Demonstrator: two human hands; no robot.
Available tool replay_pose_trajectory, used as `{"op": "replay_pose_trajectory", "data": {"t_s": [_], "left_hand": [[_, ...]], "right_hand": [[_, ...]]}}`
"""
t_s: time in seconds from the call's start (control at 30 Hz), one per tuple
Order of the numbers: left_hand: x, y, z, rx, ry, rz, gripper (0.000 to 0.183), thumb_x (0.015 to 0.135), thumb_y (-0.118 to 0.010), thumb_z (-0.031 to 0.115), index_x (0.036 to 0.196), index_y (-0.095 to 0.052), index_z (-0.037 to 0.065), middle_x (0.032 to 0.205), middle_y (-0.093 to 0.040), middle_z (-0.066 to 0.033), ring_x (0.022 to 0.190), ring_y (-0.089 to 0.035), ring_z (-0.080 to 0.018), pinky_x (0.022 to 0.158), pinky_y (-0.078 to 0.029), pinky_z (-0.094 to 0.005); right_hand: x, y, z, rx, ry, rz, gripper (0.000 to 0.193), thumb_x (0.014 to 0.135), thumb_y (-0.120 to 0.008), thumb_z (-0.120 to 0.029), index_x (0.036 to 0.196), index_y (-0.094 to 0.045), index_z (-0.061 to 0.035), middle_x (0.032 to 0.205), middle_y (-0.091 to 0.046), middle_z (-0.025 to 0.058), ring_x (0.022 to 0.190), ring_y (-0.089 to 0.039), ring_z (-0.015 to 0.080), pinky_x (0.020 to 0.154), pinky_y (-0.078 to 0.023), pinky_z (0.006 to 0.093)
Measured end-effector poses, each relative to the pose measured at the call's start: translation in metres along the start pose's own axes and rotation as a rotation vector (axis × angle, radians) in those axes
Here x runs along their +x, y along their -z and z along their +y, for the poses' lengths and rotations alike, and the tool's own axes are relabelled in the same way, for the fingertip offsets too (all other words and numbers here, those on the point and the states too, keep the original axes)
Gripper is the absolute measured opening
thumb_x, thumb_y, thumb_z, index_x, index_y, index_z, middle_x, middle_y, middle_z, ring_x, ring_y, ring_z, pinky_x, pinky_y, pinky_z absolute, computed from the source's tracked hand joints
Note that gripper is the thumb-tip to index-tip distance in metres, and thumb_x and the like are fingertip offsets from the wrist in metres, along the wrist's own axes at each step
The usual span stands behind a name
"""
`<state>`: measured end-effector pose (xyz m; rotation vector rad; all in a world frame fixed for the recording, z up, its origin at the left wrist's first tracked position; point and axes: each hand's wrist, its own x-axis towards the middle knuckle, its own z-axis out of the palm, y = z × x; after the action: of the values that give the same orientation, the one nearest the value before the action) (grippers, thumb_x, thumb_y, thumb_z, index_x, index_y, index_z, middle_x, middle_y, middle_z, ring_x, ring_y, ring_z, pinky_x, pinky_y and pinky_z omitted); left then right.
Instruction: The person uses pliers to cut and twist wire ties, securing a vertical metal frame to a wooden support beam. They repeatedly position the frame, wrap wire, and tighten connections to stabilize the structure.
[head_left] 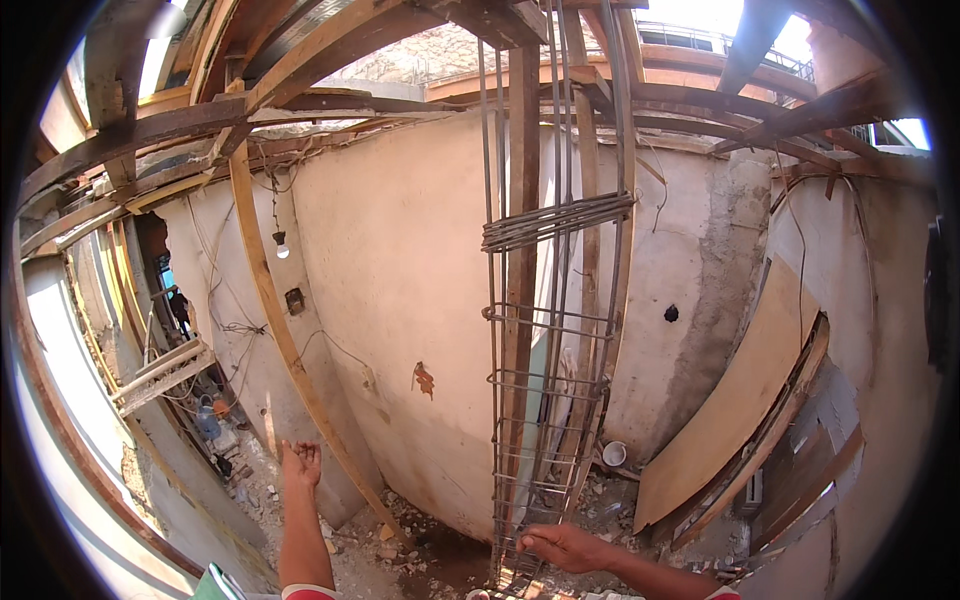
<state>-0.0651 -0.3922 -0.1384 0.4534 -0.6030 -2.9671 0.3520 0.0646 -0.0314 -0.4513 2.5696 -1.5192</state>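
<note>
In front of me a tall steel rebar cage (550,380) stands upright, its long bars rising past the roof beams. Several square stirrups (560,220) are bunched together high on the bars, while others are spaced out lower down. My right hand (562,548) is at the lower part of the cage with its fingers curled closed; whatever they grip, if anything, is hidden. Out to the left, away from the cage, my left hand (300,464) is raised with fingers loosely bent and nothing visible in it.
A slanting wooden prop (275,300) rises between my left hand and the plastered wall (400,260). Overhead run wooden beams (350,103). A light bulb (282,246) hangs at left. Rubble (395,530) covers the floor. A white bucket (614,454) and a leaning plywood sheet (720,400) are at right.
</note>
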Motion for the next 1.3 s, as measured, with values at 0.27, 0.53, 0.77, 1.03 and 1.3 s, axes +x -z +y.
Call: {"op": "replay_pose_trajectory", "data": {"t_s": [0.27, 0.53, 0.77, 1.03, 1.3], "left_hand": [[-0.057, -0.043, -0.031, -0.069, 0.116, -0.044, 0.041, 0.108, -0.051, 0.040, 0.127, -0.052, 0.004, 0.102, -0.061, -0.0099, 0.093, -0.061, -0.0236, 0.098, -0.056, -0.0417], [-0.154, -0.051, -0.129, 0.208, 0.032, -0.144, 0.025, 0.110, -0.047, 0.029, 0.112, -0.060, 0.007, 0.078, -0.055, 0.0006, 0.065, -0.052, -0.0127, 0.069, -0.053, -0.0317], [-0.128, -0.051, -0.123, -0.017, -0.116, -0.235, 0.026, 0.111, -0.046, 0.030, 0.107, -0.057, 0.007, 0.072, -0.044, 0.0035, 0.055, -0.039, -0.0071, 0.046, -0.034, -0.0212], [-0.104, -0.067, -0.077, 0.127, -0.194, -0.366, 0.027, 0.110, -0.049, 0.032, 0.106, -0.059, 0.007, 0.071, -0.043, 0.0043, 0.055, -0.035, -0.0059, 0.044, -0.030, -0.0219], [-0.113, -0.121, -0.076, -0.118, -0.047, -0.376, 0.025, 0.109, -0.053, 0.029, 0.108, -0.060, 0.005, 0.069, -0.043, 0.0034, 0.055, -0.037, -0.0065, 0.044, -0.032, -0.0210]], "right_hand": [[0.013, -0.045, 0.020, -0.060, -0.022, -0.282, 0.037, 0.112, -0.035, -0.036, 0.115, -0.060, -0.0077, 0.102, -0.066, 0.0132, 0.096, -0.064, 0.0323, 0.091, -0.048, 0.0446], [0.040, -0.070, 0.059, -0.159, -0.097, 0.021, 0.032, 0.109, -0.046, -0.033, 0.113, -0.064, -0.0075, 0.091, -0.069, 0.0192, 0.089, -0.068, 0.0411, 0.083, -0.052, 0.0482], [0.043, -0.067, 0.116, -0.127, -0.035, 0.112, 0.036, 0.109, -0.046, -0.037, 0.118, -0.066, -0.0081, 0.080, -0.067, 0.0139, 0.073, -0.065, 0.0332, 0.072, -0.052, 0.0441], [0.025, 0.012, -0.020, 0.584, -0.010, -0.145, 0.040, 0.113, -0.035, -0.037, 0.129, -0.054, -0.0058, 0.071, -0.045, -0.0002, 0.059, -0.047, 0.0105, 0.056, -0.041, 0.0296], [0.015, -0.051, 0.015, 0.070, 0.131, -0.478, 0.042, 0.113, -0.036, -0.038, 0.111, -0.061, -0.0045, 0.069, -0.049, 0.0056, 0.062, -0.050, 0.0207, 0.063, -0.044, 0.0408]]}}
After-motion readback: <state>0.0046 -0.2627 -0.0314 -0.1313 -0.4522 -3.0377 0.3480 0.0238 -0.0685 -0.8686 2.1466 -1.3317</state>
